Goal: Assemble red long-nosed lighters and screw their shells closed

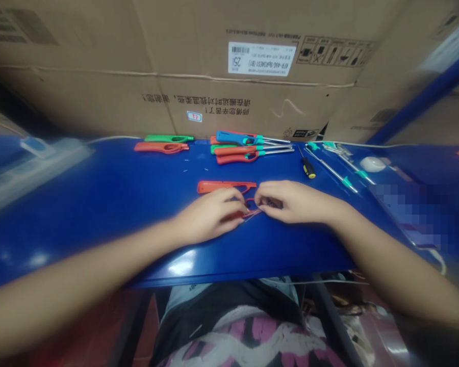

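Observation:
My left hand (pixel 208 216) is closed around a red lighter shell (pixel 250 212) low over the blue table, covering most of it. My right hand (pixel 296 201) pinches at the front end of that same shell, its thumb and fingertips pressed together. Whether a small part is between those fingertips cannot be made out. Just beyond my fingers lies a second red lighter half-shell (pixel 210 186), flat on the table, with its trigger opening toward the right.
Behind, several gas lighters (pixel 235 155) with metal tubes lie piled. Green (pixel 164 138) and red (pixel 156 147) shells are at left. A screwdriver (pixel 308 168), loose metal tubes (pixel 332 168) and a white round object (pixel 372 163) lie right. A cardboard wall (pixel 118 102) closes the back.

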`<state>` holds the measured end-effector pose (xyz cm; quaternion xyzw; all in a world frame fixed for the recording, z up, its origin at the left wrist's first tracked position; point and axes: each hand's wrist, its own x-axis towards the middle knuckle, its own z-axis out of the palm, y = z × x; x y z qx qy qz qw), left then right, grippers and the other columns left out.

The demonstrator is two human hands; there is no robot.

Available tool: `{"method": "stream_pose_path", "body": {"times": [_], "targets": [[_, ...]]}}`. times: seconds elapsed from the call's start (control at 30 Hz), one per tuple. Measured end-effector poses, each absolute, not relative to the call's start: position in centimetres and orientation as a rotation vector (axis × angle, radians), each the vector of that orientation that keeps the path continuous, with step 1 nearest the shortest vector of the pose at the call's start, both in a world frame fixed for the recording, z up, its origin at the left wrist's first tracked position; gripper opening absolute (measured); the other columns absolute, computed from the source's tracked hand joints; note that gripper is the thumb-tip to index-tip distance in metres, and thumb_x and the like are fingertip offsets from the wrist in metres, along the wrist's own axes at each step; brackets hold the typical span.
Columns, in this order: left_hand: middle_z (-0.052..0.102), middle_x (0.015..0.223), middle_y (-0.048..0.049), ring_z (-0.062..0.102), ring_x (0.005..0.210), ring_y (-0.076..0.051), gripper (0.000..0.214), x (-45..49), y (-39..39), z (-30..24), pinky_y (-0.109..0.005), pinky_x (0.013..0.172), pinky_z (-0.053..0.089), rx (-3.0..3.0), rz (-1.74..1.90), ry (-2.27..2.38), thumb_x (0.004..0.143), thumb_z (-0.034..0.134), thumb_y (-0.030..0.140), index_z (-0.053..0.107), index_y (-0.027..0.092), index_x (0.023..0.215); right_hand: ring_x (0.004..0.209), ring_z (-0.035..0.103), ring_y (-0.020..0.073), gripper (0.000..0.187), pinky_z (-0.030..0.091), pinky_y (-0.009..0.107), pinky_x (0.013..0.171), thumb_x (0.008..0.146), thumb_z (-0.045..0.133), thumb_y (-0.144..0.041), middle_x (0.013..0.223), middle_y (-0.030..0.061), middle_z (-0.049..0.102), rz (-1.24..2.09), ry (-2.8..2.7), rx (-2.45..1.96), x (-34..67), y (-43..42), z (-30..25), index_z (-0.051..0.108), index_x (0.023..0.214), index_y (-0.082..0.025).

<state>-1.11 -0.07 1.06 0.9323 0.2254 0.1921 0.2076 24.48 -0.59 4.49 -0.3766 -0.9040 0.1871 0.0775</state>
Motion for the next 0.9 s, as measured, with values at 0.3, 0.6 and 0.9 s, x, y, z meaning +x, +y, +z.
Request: {"method": "stream_pose_path", "body": {"times": [0.3,0.6,0.9], "targets": [[0.067,0.113,-0.0095,0.063,0.105,-0.021,0.02,-1.1,0.2,0.7,-0.035,0.095,0.052,2.586,0.617,0.598,0.097,0.061,0.025,0.075,0.02,0.111,0.078,0.06,0.0163,0.016,0.04,0.027,0.069,0.097,0.054,-0.022,0.092,0.0056,0.068,0.45,-2.701,-1.069,23.7,-0.3,3.0,0.068,0.09,-0.017],[0.076,0.116,-0.005,0.068,0.108,-0.02,0.028,-1.7,0.4,0.5,-0.033,0.096,0.054,2.857,0.603,0.573,0.102,0.053,0.029,0.072,0.024,0.123,0.078,0.06,0.0153,0.016,0.041,0.027,0.069,0.096,0.054,-0.022,0.095,0.0049,0.069,0.414,-2.622,-1.09,23.7,-0.1,3.0,0.068,0.089,-0.018],[0.074,0.125,-0.0073,0.072,0.105,-0.024,0.03,-1.8,-0.4,1.3,-0.038,0.09,0.06,3.121,0.475,0.575,0.102,0.05,0.021,0.074,0.019,0.119,0.077,0.061,0.0203,0.017,0.045,0.032,0.071,0.089,0.057,-0.028,0.097,0.0076,0.07,0.036,-2.14,-1.561,28.6,3.8,3.7,0.07,0.094,-0.019]]}}
